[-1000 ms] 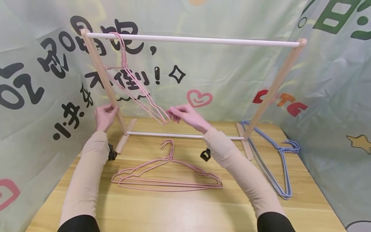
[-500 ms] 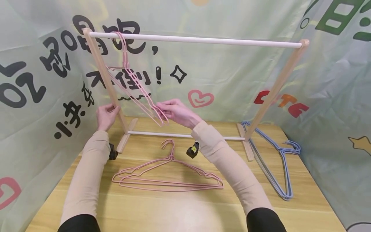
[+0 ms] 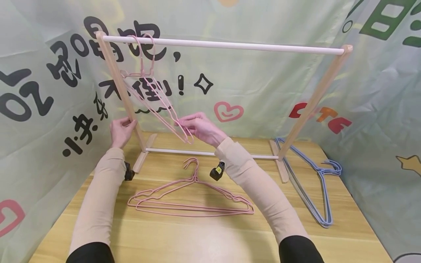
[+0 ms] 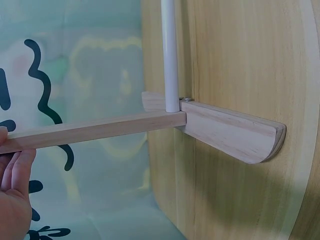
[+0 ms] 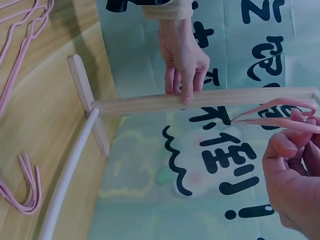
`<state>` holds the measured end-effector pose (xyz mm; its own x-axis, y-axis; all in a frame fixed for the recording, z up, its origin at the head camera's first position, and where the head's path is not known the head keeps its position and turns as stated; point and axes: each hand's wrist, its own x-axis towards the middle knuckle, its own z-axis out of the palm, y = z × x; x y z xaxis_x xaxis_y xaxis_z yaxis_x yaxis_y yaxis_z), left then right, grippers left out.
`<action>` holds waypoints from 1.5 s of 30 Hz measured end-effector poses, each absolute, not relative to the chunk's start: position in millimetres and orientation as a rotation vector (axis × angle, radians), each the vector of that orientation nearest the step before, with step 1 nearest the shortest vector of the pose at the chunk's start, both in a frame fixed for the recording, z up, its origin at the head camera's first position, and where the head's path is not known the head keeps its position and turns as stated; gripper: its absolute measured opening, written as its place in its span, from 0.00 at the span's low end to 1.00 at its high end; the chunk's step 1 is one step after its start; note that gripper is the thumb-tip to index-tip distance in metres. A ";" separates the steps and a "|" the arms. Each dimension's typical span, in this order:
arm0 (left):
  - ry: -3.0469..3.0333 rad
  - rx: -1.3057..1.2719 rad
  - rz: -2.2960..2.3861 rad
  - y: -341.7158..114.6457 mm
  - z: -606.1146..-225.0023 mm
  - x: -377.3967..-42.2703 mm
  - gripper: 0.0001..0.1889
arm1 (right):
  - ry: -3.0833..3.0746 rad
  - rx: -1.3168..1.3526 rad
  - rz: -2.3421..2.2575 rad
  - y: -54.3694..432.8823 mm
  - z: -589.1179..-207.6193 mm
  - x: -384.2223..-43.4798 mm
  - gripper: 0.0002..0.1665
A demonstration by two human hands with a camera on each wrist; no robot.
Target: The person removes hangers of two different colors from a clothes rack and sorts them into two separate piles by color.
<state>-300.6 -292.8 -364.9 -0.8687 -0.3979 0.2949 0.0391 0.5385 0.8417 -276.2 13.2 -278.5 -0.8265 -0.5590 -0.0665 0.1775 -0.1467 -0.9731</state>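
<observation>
A small clothes rack has a white top rail (image 3: 230, 45) between wooden posts. My left hand (image 3: 121, 131) pinches the left post (image 3: 115, 78) low down. The left wrist view shows its fingers (image 4: 22, 170) against that post. Several pink hangers (image 3: 142, 65) hang near the rail's left end, one hook apart from the others. My right hand (image 3: 204, 128) pinches the near corner of a pink hanger between thumb and fingers. In the right wrist view, that hand (image 5: 295, 175) has pink hanger wire (image 5: 280, 121) at its fingertips.
More pink hangers (image 3: 194, 208) lie stacked on the wooden table (image 3: 197, 241) before the rack. Blue hangers (image 3: 323, 197) lie by the right post (image 3: 315, 98). A white lower bar (image 3: 184, 151) joins the rack's feet. Printed fabric (image 3: 263, 87) stands behind.
My right hand has moved left and taken hold of a pink hanger's corner. One pink hook has slid right along the rail, away from the others. The left hand stays on the post.
</observation>
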 end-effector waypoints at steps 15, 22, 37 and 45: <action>-2.324 0.305 -1.304 -292.9 -364.0 -301.1 0.21 | 1.639 -0.481 -2.051 14.3 -286.3 -273.3 0.21; -2.330 0.308 -1.297 -292.9 -364.6 -301.7 0.21 | 1.634 -0.499 -2.072 15.6 -286.6 -272.6 0.21; -2.324 0.294 -1.297 -292.2 -364.6 -300.9 0.21 | 1.672 -0.572 -2.052 37.5 -300.9 -270.1 0.15; -2.314 0.288 -1.297 -293.0 -366.2 -302.8 0.20 | 1.750 -0.625 -2.051 54.6 -304.1 -268.2 0.26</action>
<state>-302.8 -293.0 -366.2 -0.8681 -0.3981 0.2964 0.0448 0.5318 0.8457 -268.2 54.6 -304.1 -0.8326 -0.5462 0.0922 -0.0050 -0.1591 -0.9873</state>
